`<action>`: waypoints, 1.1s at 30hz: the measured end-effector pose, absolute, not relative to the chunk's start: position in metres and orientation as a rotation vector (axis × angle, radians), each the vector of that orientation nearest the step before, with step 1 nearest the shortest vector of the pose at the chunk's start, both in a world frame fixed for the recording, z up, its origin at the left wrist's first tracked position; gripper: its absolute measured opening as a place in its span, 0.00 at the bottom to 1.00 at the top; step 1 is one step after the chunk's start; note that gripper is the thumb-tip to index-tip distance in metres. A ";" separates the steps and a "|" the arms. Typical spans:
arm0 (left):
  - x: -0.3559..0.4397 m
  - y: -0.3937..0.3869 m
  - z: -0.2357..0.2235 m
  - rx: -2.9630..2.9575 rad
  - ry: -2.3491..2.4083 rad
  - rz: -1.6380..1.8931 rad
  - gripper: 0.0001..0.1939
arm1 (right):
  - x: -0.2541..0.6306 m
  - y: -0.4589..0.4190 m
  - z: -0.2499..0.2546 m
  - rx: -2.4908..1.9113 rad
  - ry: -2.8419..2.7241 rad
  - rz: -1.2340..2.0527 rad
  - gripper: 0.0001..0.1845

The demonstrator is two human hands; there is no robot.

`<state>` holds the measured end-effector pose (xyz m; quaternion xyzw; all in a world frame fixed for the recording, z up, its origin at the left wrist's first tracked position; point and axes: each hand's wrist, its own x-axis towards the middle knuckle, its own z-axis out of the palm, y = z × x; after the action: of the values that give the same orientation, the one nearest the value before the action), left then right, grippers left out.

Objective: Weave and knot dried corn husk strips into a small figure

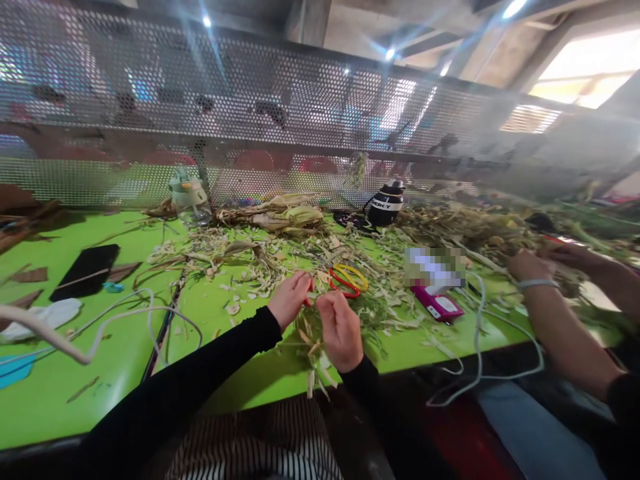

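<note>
Left hand (293,299) and right hand (341,333) are both curled closed, can't tell on what. One husk bunch (311,353) sits just below, tan, dry, kinda frayed. Past that: one red loop (349,295), one yellow loop (362,275), two bottles (385,207).

The flat, smooth table (115,393) is lime green. Of two oval handle loops (345,283), one is red, one yellow. The dry leafy husks (285,217) are straw-yellow and brown. The cloth garment (250,443) has black-and-white stripes.
</note>
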<state>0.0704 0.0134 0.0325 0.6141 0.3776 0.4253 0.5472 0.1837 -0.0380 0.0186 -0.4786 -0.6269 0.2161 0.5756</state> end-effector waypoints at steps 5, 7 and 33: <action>0.050 0.037 0.034 1.835 1.217 1.234 0.12 | 0.183 -0.048 0.033 -1.214 -1.770 0.189 0.09; 0.039 0.047 0.034 1.993 1.354 1.297 0.12 | 0.196 -0.052 0.041 -1.292 -1.917 0.348 0.11; 0.050 0.052 0.027 1.545 1.126 1.248 0.13 | 0.169 0.016 0.021 -1.095 -1.761 -0.168 0.07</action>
<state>0.0503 0.0519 0.0269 0.6152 0.4485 0.4972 0.4161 0.1691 0.0156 0.0206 -0.4540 -0.7300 -0.0697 0.5061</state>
